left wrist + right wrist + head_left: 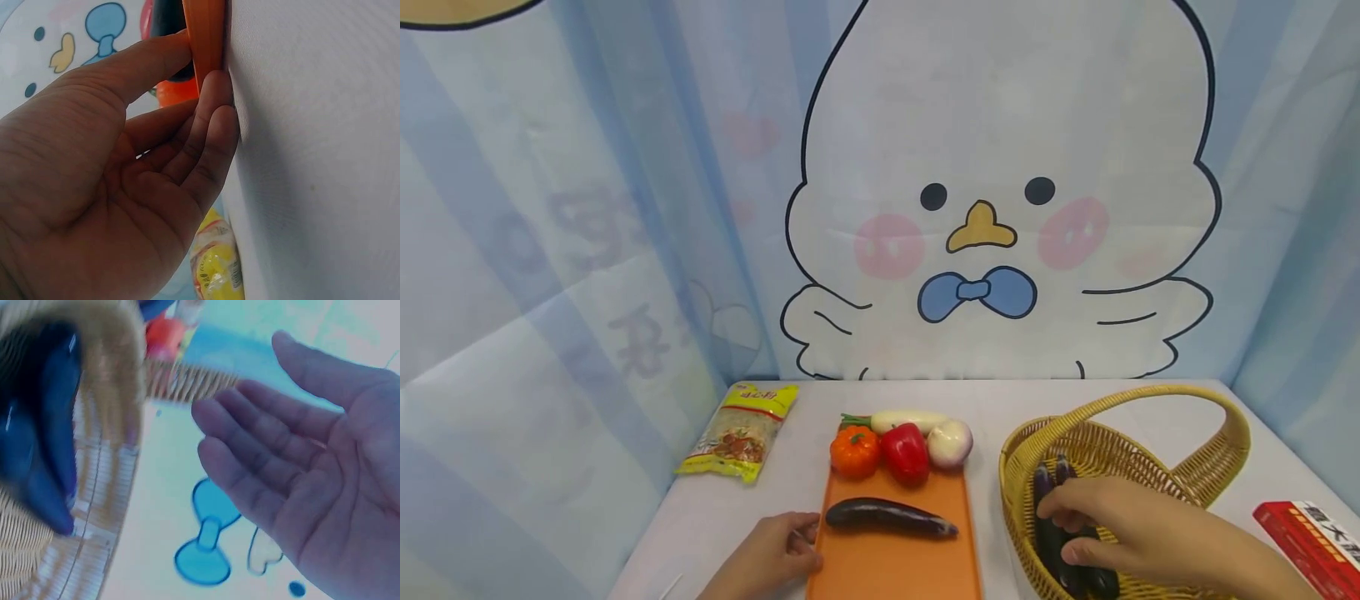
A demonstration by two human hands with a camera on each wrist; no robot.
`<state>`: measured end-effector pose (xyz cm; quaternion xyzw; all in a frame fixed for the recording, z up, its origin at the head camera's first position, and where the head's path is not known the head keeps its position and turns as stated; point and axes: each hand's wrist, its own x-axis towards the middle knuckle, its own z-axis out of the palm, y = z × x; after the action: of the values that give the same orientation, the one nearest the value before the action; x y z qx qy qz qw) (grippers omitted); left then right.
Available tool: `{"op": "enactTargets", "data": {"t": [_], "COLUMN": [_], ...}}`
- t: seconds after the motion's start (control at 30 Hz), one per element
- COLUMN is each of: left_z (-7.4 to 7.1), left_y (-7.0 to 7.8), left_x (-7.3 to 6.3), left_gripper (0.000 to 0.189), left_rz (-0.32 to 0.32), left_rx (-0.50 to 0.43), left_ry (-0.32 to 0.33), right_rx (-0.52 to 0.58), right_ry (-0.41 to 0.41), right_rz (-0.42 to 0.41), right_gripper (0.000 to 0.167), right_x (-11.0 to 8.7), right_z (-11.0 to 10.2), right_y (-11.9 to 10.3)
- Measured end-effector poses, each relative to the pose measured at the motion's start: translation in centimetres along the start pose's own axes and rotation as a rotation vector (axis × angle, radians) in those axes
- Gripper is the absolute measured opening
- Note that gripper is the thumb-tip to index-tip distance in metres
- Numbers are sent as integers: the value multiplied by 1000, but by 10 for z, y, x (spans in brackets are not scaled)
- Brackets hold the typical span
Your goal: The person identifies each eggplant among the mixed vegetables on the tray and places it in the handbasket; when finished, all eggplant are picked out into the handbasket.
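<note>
An orange cutting board (895,562) lies on the table with a dark eggplant (891,517) across it. My left hand (775,552) is at the board's left edge; in the left wrist view its thumb (165,59) and fingertips (220,122) pinch that edge. On the right, my right hand (1101,529) hovers over a woven basket (1120,446). Inside the basket lie dark eggplants (1051,546), partly hidden by the hand. In the right wrist view the right hand (300,456) holds nothing, its fingers loosely extended and apart from the eggplants (59,412).
Along the board's far end sit an orange pumpkin (855,452), a red bell pepper (906,455), a purple-white turnip (951,443) and a white radish (908,420). A yellow food packet (741,433) lies far left. A red box (1311,546) is right of the basket, whose handle arches high.
</note>
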<state>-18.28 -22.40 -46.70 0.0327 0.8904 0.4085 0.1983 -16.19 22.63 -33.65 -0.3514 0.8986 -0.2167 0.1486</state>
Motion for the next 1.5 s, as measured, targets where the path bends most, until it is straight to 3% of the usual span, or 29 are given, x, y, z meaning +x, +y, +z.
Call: {"op": "enactTargets", "data": {"t": [0.17,0.27,0.4,0.5,0.63,0.83,1.13,1.23,1.37,1.5], "left_z": [1,0,-1,0,2,3,-5,-5,-4,-1], "left_y": [-1,-2,-2,-1,-1,-3,-6,-6,-6,-6], "left_x": [3,3,2,2,0,-1,4,6,4,3], "left_gripper": [56,57,57,56,55,56,55,56,55,56], "left_rz": [8,12,0,6,16,26,167,194,142,79], "left_rx": [-1,4,7,-3,-25,11,20,28,45,32], "left_ry": [-4,-4,-2,-4,-20,-6,1,1,0,-5], "right_rx": [58,115,142,196,281,290,447,470,437,410], "right_ry": [14,38,139,214,291,380,437,484,539,536], "right_rz": [95,53,-76,-106,-53,29,185,179,123,120], "right_gripper": [33,33,38,41,48,55,58,56,52,49], "right_x": [0,7,22,36,51,73,103,108,113,116], "right_z": [10,19,41,60,87,116,133,139,145,146], "right_y": [-25,-35,-44,-48,-50,-46,-32,-27,-22,-17]}}
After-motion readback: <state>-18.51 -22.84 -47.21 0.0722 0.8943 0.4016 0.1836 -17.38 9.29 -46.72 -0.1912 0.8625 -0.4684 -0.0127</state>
